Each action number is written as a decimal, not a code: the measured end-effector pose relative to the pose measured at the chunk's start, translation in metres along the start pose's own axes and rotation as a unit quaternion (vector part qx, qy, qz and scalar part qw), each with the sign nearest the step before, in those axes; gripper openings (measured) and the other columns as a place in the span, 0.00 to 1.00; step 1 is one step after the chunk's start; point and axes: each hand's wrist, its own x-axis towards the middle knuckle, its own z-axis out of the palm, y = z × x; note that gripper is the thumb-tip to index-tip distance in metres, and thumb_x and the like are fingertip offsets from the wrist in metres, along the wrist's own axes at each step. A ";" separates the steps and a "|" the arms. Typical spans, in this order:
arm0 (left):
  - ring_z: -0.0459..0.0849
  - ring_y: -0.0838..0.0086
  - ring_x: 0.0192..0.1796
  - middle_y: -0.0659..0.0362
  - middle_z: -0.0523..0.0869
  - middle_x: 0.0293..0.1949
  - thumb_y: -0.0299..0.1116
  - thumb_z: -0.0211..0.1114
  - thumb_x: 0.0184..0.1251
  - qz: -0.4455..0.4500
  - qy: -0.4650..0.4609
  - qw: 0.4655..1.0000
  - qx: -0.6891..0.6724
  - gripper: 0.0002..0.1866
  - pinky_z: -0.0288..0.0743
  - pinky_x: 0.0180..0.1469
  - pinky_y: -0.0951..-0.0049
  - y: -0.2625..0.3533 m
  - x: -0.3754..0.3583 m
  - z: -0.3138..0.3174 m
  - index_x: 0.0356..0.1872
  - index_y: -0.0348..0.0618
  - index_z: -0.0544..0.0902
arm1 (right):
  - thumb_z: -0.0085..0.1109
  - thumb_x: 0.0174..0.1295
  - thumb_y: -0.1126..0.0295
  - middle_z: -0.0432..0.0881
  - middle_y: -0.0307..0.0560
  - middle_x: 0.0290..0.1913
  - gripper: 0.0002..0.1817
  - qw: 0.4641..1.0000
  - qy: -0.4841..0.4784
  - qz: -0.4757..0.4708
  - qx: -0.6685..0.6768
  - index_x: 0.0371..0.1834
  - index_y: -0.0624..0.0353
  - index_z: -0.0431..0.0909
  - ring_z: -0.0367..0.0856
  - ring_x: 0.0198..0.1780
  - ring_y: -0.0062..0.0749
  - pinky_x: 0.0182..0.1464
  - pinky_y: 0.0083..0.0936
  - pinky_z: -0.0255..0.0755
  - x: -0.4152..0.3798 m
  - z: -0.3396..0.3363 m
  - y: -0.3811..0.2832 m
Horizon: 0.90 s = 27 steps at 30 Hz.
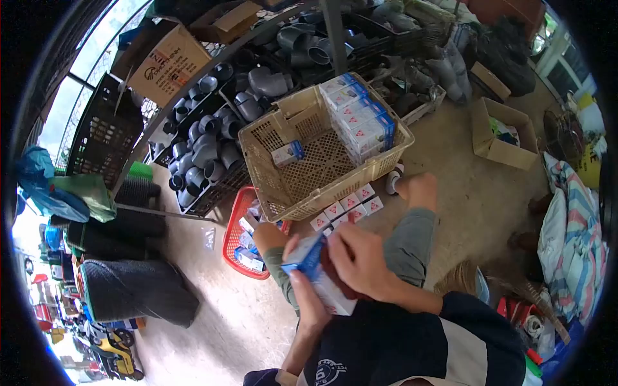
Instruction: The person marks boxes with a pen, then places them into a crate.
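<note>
Close to my body, a blue and white box is tilted between my two hands. My left hand is wrapped round its lower left side. Against its upper right side, my right hand has bent fingers at the top end. A tan plastic crate stands ahead, with stacked blue and white boxes at its right and a single box lying at its left. White boxes with red marks sit on the floor between crate and hands. A red basket at the left holds more boxes.
Crates of grey pipe fittings stand at the upper left, below a cardboard box. An open cardboard box is on the floor at the right. Dark mesh rolls lie at the left. My legs extend forward beside the boxes.
</note>
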 end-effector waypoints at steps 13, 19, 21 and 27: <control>0.75 0.65 0.65 0.56 0.75 0.63 0.61 0.38 0.82 0.177 -0.124 0.951 -0.221 0.34 0.65 0.71 0.60 -0.040 0.021 -0.016 0.75 0.47 0.59 | 0.66 0.54 0.66 0.74 0.39 0.25 0.08 0.935 -0.173 -0.311 -0.014 0.23 0.52 0.76 0.78 0.28 0.36 0.33 0.34 0.70 -0.013 0.015 -0.002; 0.74 0.66 0.66 0.55 0.73 0.66 0.58 0.37 0.83 -0.228 0.062 0.971 -0.026 0.32 0.68 0.69 0.63 -0.031 -0.019 -0.056 0.76 0.48 0.60 | 0.66 0.55 0.70 0.72 0.43 0.24 0.10 0.979 -0.130 -0.155 -0.023 0.21 0.54 0.73 0.75 0.25 0.41 0.29 0.35 0.67 0.029 0.033 0.016; 0.67 0.69 0.72 0.57 0.67 0.71 0.55 0.36 0.85 -0.178 0.102 0.978 0.039 0.31 0.58 0.75 0.65 -0.007 -0.006 -0.037 0.77 0.45 0.58 | 0.66 0.55 0.68 0.72 0.44 0.24 0.10 0.960 -0.161 -0.227 -0.024 0.22 0.54 0.74 0.75 0.26 0.42 0.31 0.36 0.67 0.018 0.043 0.008; 0.73 0.65 0.68 0.53 0.73 0.67 0.63 0.36 0.81 -0.059 0.158 0.981 -0.091 0.38 0.67 0.71 0.62 0.028 0.035 -0.044 0.75 0.41 0.61 | 0.64 0.56 0.67 0.76 0.46 0.26 0.08 0.959 -0.239 -0.154 -0.005 0.25 0.56 0.74 0.79 0.29 0.45 0.33 0.39 0.70 -0.014 0.048 0.013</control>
